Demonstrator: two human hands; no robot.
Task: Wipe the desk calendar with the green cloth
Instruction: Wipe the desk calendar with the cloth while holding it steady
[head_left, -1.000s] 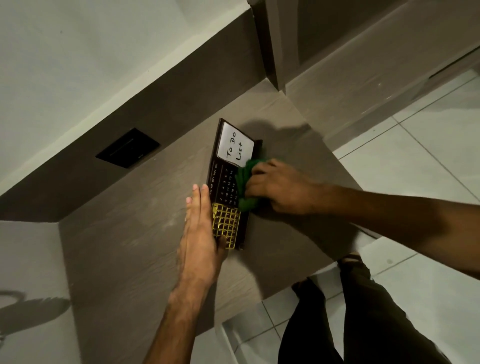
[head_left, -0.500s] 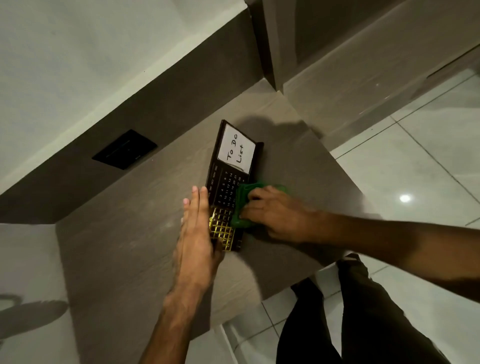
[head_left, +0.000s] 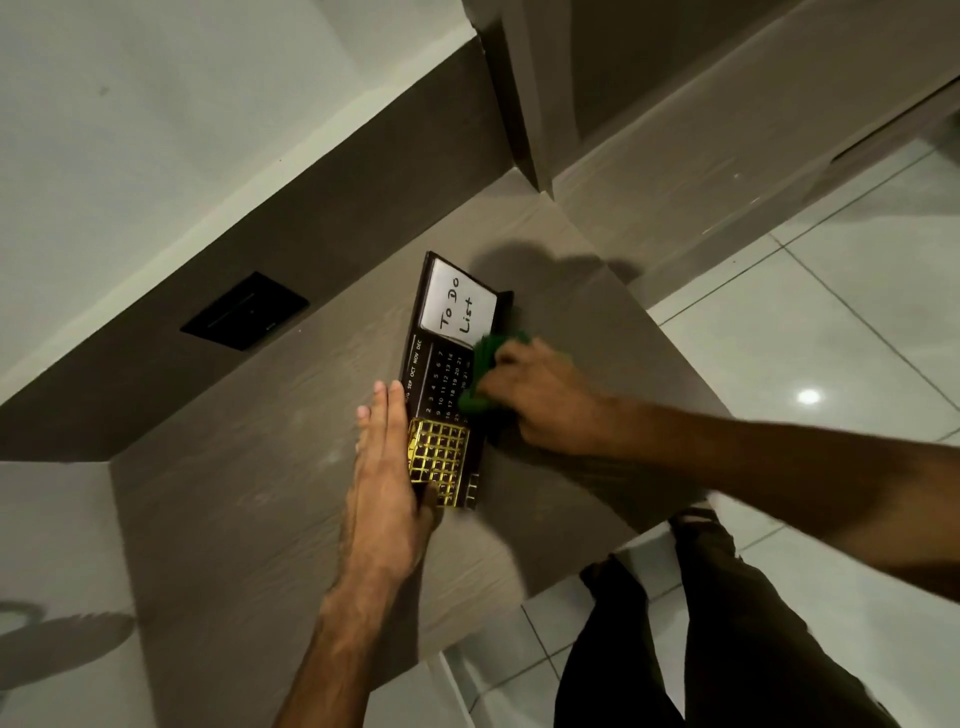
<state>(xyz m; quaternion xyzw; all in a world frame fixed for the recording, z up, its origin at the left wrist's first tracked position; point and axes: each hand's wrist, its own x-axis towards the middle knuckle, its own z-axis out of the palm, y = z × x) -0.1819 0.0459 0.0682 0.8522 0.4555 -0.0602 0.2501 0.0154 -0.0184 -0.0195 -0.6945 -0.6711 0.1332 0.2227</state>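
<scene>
- Legs in dark trousers (head_left: 727, 649) nearest the camera, standing on pale floor tiles (head_left: 857, 322) at the edge of the grey wood-grain desk (head_left: 234, 519).
- Left hand (head_left: 387, 467) flat, fingers together and stretched out, pressed along the left edge of the desk calendar (head_left: 441, 395); thumb lies over the gold grid at its near end. It grips nothing, only pins.
- Desk calendar lies flat on the desk, near its right edge, long axis running away from the person. Dark face with month names and date numbers; white "To Do List" card (head_left: 457, 309) at the far end.
- Right hand (head_left: 540, 397) curled around the bunched green cloth (head_left: 483, 371), pressing it on the calendar's right side, just below the card.
- Handling, as judged: calendar looks stiff, thin and light, likely to slide on the smooth desk, so bracing an edge suits it. Cloth is soft; wad it in the palm.
- Card possibly loose; the view is too coarse to tell.
- Dark wall plate (head_left: 244, 310) farther back, well apart.
</scene>
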